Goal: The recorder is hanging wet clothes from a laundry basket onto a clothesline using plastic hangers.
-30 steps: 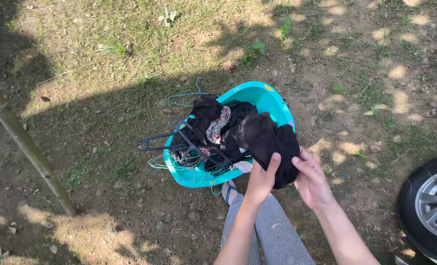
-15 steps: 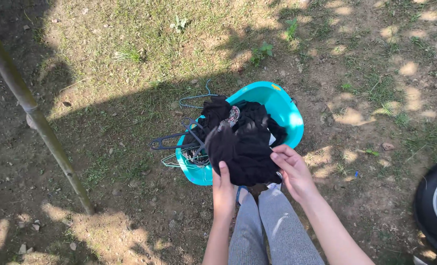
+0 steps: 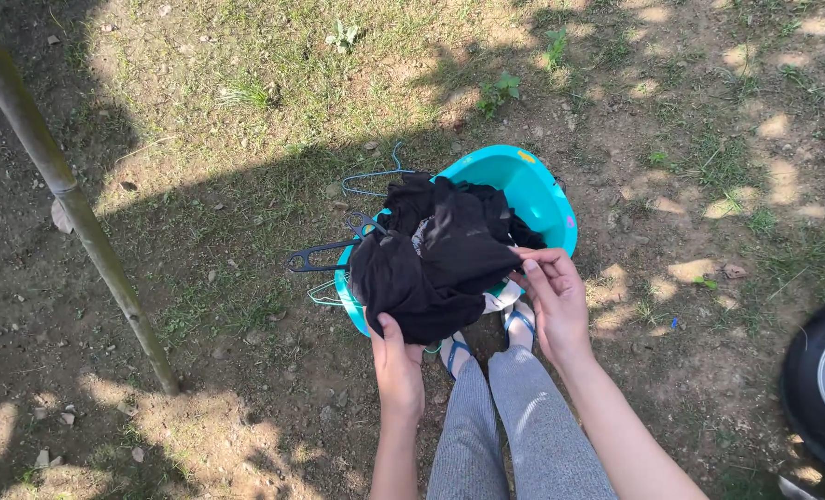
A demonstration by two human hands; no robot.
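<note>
A black garment (image 3: 431, 268) hangs spread between my two hands above a turquoise plastic basin (image 3: 533, 185) on the ground. My left hand (image 3: 396, 361) grips the garment's lower edge, thumb on top. My right hand (image 3: 553, 301) pinches its right edge with the fingertips. More dark laundry fills the basin behind the garment. Several clothes hangers, black (image 3: 325, 255) and light blue (image 3: 375, 181), stick out over the basin's left rim. My grey-trousered legs (image 3: 505, 426) and sandalled feet stand just below the basin.
A slanted wooden pole (image 3: 70, 199) runs down the left side. A car wheel (image 3: 824, 389) sits at the right edge. The ground is patchy grass and bare dirt with small stones and dry leaves.
The black garment has been lifted further out of the basin and pulled wider. My left hand moved left along its lower edge; my right hand shifted up to its right edge.
</note>
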